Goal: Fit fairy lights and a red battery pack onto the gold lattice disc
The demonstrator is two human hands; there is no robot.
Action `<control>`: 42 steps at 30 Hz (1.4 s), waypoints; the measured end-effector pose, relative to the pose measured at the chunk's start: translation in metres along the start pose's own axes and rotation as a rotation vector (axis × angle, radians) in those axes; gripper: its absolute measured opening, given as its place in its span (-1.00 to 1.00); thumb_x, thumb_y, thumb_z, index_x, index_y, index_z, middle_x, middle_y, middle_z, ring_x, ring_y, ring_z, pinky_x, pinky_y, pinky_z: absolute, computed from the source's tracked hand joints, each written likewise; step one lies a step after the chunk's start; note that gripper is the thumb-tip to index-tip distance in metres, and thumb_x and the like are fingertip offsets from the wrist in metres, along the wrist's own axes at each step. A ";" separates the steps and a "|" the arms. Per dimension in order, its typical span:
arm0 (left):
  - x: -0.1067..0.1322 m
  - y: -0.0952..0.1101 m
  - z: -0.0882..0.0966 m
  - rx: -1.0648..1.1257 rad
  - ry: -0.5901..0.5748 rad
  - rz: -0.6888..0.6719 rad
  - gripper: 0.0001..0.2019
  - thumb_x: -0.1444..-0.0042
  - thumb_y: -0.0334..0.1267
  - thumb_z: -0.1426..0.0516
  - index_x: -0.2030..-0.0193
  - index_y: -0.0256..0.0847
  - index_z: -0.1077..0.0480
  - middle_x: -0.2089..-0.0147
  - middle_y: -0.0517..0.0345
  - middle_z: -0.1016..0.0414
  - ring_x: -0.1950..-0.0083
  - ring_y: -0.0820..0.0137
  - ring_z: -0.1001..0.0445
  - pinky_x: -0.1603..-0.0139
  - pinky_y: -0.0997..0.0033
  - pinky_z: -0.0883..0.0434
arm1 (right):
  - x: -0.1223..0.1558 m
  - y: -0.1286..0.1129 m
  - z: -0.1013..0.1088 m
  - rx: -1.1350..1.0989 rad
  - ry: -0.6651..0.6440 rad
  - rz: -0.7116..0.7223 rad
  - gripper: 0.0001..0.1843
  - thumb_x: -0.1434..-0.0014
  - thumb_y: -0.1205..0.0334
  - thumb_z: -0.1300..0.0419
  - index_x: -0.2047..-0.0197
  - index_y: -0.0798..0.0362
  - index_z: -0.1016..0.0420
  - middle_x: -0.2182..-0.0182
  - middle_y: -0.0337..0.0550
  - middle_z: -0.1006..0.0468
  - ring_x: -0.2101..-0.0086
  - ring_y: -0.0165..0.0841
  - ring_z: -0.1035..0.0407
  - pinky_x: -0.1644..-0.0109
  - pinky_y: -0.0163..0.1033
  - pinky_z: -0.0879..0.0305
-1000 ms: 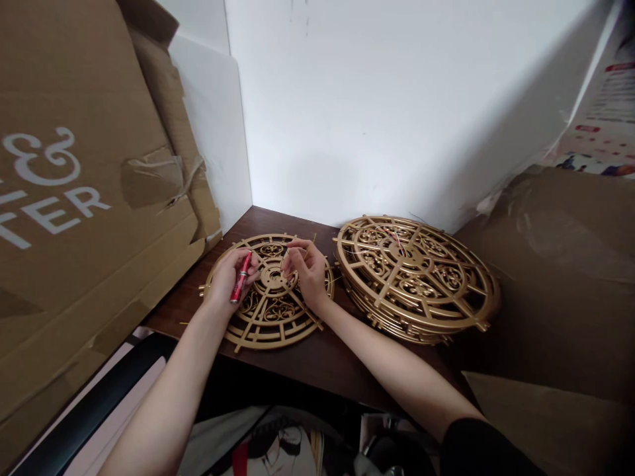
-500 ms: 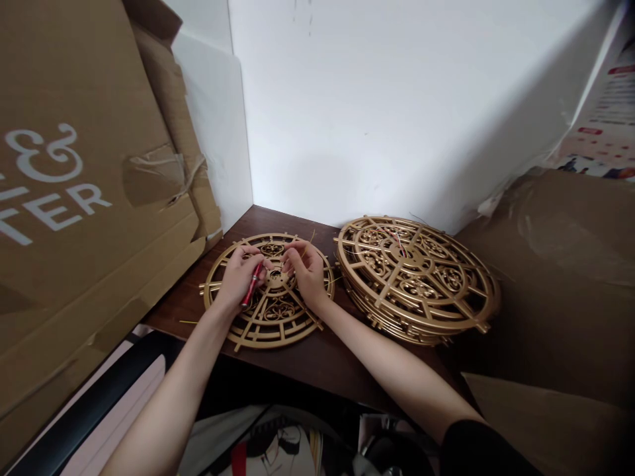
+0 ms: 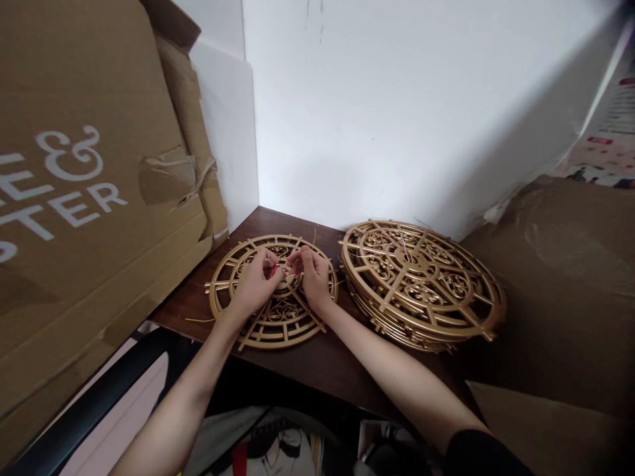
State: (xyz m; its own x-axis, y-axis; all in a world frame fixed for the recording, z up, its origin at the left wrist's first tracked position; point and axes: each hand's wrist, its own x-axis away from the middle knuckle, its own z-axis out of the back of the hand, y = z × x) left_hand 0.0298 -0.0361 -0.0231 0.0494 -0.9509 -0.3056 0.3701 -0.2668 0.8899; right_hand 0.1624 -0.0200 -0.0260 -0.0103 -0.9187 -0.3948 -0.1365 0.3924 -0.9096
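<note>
A round gold openwork panel point(image 3: 285, 343) with scroll ornaments lies flat before me. Over its centre, my left hand point(image 3: 256, 280) is closed around a slim red pen-like tool point(image 3: 274, 270), mostly hidden by the fingers; I cannot make out its exact kind. My right hand point(image 3: 313, 276) is closed in a pinch just right of the panel's middle, its fingertips close to those of the left. Thin dark wire ends seem to show between the hands, but what the right fingers hold is too small to name.
To the right stands a stack of similar gold panels point(image 3: 384, 305), thin wires on top. Large cardboard boxes flank the dark wooden table point(image 3: 317, 365), one box point(image 3: 99, 264) at left, another point(image 3: 560, 277) at right. A white wall point(image 3: 377, 119) rises behind. Yellow wire point(image 3: 199, 320) lies at left.
My left hand has turned and moved slightly right, so the red tool, earlier seen lengthwise, is now mostly covered. The right hand stays near the panel's centre. The whole view has shifted slightly.
</note>
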 end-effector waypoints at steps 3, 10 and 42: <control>0.000 -0.002 0.000 -0.083 -0.076 -0.004 -0.84 0.03 -0.30 -0.15 0.29 -0.12 -0.25 0.38 0.25 -0.52 0.34 0.33 -0.51 0.25 0.36 -0.37 | 0.000 0.000 0.000 -0.011 0.041 0.036 -0.51 -0.27 -0.13 0.01 0.42 0.08 -0.45 0.51 -0.23 -0.44 0.53 -0.47 -0.26 0.44 -0.35 -0.19; 0.000 -0.005 0.002 0.043 -0.173 -0.018 -0.79 0.04 -0.27 -0.18 0.24 -0.14 -0.27 0.35 0.22 -0.56 0.29 0.33 -0.55 0.16 0.34 -0.40 | -0.002 0.005 0.000 -0.048 0.154 0.080 -0.67 -0.29 -0.06 -0.02 0.13 0.03 -0.36 0.34 -0.22 -0.44 0.46 -0.47 -0.26 0.37 -0.34 -0.25; -0.004 -0.009 0.009 0.163 0.029 0.034 -0.72 -0.16 -0.10 -0.07 0.25 -0.26 -0.49 0.53 0.22 -0.33 0.56 0.48 -0.20 0.54 0.49 -0.15 | 0.008 -0.004 -0.003 0.965 -0.250 0.190 -0.93 -0.17 0.30 -0.16 0.30 0.04 -0.48 0.28 -0.18 -0.55 0.17 -0.27 -0.37 0.02 -0.16 -0.11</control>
State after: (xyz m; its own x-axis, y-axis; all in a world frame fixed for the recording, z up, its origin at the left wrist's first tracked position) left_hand 0.0174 -0.0316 -0.0270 0.0866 -0.9555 -0.2821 0.2121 -0.2590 0.9423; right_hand 0.1596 -0.0287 -0.0248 0.2737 -0.8451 -0.4592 0.7055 0.5009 -0.5014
